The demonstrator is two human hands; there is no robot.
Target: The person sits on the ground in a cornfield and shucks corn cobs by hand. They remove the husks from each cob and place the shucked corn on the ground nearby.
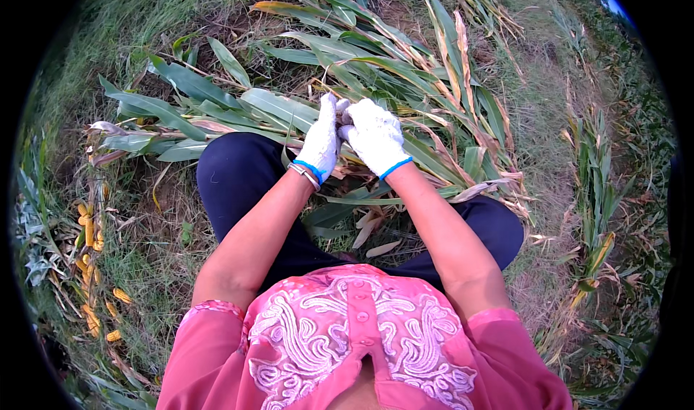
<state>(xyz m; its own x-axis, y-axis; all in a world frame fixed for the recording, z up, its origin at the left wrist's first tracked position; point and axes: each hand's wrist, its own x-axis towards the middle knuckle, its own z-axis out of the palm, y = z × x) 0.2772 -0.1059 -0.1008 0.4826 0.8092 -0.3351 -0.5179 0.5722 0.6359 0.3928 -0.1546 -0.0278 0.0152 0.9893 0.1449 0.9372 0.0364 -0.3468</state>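
Note:
My left hand (320, 140), in a white knit glove with a blue cuff, is raised with its thumb side up over the cut corn stalks (271, 109). Close against it, my right hand (375, 132) wears a matching glove, its fingers curled in. The fingertips of both meet in front of me. Something small and brownish shows between them, too hidden to tell whether it is a held thing or soiled glove fabric. Beneath the hands, green and drying corn leaves (444, 160) spread across my lap and knees. Pale husks (374, 231) lie between my legs.
Several husked yellow corn cobs (89, 231) lie on the grass at the left. More cut corn stalks (374, 36) lie ahead. At the right, another row of stalks (591, 177) runs along the dry grass (542, 280).

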